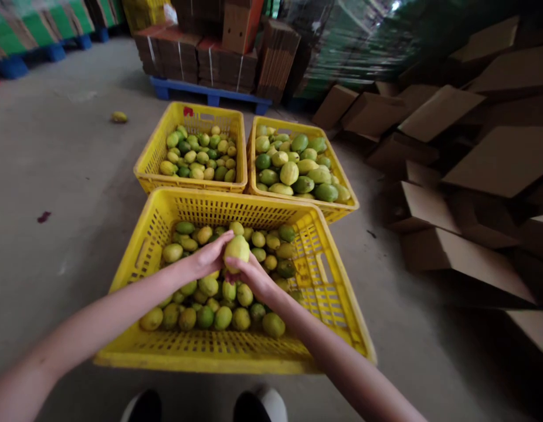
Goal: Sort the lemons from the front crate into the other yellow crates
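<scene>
A pale yellow-green lemon [237, 248] is held between my two hands above the front yellow crate [342, 316]. My left hand [213, 254] presses against its left side, fingers pointing up and inward. On the lower right, my right hand [253, 274] grips it with the thumb across its front. Some fingertips are hidden behind the fruit. Beneath the hands, many loose green and yellow lemons [223, 317] cover the crate's bottom.
Behind stand two more yellow crates, the left [143, 158] with smaller lemons, the right [348, 196] with larger ones. A lone lemon [119, 117] lies on the floor. Cardboard boxes [469, 264] crowd the right. A blue pallet [210, 95] carries flattened cartons.
</scene>
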The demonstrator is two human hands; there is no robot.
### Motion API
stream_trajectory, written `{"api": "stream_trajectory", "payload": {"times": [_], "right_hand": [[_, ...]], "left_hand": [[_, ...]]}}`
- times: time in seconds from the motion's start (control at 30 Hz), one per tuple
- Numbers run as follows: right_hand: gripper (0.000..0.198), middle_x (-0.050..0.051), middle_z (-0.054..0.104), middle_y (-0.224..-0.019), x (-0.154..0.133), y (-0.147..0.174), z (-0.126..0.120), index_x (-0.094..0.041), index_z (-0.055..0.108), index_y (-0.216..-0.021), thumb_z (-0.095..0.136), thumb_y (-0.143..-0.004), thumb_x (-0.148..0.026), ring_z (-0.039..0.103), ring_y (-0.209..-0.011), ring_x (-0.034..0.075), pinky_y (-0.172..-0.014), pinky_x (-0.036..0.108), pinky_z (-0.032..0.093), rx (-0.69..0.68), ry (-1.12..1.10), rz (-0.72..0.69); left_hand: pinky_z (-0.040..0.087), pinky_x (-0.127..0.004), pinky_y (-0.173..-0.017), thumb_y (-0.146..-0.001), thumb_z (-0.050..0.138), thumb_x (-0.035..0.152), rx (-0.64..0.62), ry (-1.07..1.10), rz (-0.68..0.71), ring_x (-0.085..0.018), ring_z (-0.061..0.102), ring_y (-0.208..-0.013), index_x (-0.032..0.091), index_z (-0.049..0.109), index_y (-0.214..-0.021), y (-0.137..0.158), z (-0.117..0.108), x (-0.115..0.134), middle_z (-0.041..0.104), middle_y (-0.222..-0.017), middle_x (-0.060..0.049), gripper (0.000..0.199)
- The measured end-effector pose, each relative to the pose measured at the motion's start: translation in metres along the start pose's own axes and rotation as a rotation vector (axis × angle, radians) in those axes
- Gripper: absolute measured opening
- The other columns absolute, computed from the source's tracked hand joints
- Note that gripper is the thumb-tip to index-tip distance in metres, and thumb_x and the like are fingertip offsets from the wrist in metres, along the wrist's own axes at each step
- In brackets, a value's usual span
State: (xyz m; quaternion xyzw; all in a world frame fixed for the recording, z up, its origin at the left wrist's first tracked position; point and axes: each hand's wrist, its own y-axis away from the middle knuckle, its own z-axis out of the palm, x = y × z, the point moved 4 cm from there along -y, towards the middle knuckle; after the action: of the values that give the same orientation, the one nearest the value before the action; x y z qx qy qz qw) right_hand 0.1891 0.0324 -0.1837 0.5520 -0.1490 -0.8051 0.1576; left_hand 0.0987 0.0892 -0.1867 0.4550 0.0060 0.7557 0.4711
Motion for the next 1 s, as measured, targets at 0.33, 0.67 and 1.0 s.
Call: {"api": "stream_trajectory", "payload": {"times": [0.33, 0.67, 1.0], "right_hand": [[0.049, -0.003, 0.067, -0.077, -0.02, -0.002, -0.007, -0.026, 0.061, -0.103, 0.073, -0.056, -0.018, 0.064, -0.067, 0.016, -0.061, 0.028, 0.05, -0.11, -0.32, -0.066], [0.048, -0.002, 0.065, -0.097, -0.022, -0.014, -0.04, -0.026, 0.062, -0.102, 0.079, -0.057, -0.021, 0.06, -0.09, 0.02, -0.084, 0.035, 0.05, 0.305, 0.275, -0.479], [0.052, -0.002, 0.062, -0.102, -0.031, -0.005, -0.046, -0.027, 0.054, -0.108, 0.077, -0.062, -0.019, 0.058, -0.09, 0.019, -0.08, 0.032, 0.05, 0.244, 0.349, -0.501]], "left_hand": [[0.051, -0.031, -0.083, -0.065, 0.088, 0.031, 0.237, -0.236, 0.305, -0.018, 0.064, -0.09, 0.018, 0.067, -0.098, 0.009, -0.023, 0.043, 0.067, -0.098, -0.005, 0.041], [0.053, -0.034, -0.085, -0.063, 0.086, 0.021, 0.211, -0.839, 0.791, -0.022, 0.06, -0.101, 0.02, 0.069, -0.092, 0.02, -0.008, 0.048, 0.062, -0.103, -0.006, 0.034], [0.048, -0.037, -0.098, -0.066, 0.085, 0.021, 0.011, -0.612, 0.519, -0.025, 0.064, -0.109, 0.018, 0.074, -0.099, 0.013, -0.011, 0.052, 0.072, -0.11, -0.008, 0.035]]}}
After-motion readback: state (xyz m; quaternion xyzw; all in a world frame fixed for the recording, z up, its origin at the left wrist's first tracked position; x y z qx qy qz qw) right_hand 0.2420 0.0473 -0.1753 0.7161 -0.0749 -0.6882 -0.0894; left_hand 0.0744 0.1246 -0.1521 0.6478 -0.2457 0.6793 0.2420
